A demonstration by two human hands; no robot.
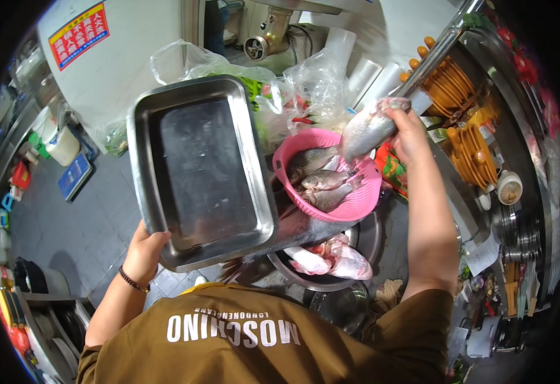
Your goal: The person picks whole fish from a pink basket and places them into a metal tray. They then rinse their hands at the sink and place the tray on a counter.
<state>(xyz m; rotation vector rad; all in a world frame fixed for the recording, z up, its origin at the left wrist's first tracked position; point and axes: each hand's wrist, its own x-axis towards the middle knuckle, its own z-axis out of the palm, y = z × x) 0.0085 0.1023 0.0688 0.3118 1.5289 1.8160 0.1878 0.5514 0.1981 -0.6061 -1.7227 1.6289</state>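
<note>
My left hand (146, 252) grips the near left corner of a deep stainless-steel tray (198, 173), its inside facing up with only a few drops of water on it. Raised above the pink plastic colander (368, 204), a silvery whole fish (367, 128) hangs from my right hand (407, 134), which holds it by one end. Several smaller whole fish (325, 180) lie inside the colander. Beneath it stretches a large dark fish (304, 225), partly hidden by the tray and colander. Pale, pinkish raw pieces (342, 259) sit in a round metal basin (304, 282).
Behind the tray are plastic bags of green and red peppers (253, 89), clear film rolls (364, 79) and a metal meat grinder (268, 41). Orange-handled utensils (472, 156) and stacked metal bowls (525, 235) line the shelves at right. A blue scale (75, 176) and white buckets (63, 144) stand left.
</note>
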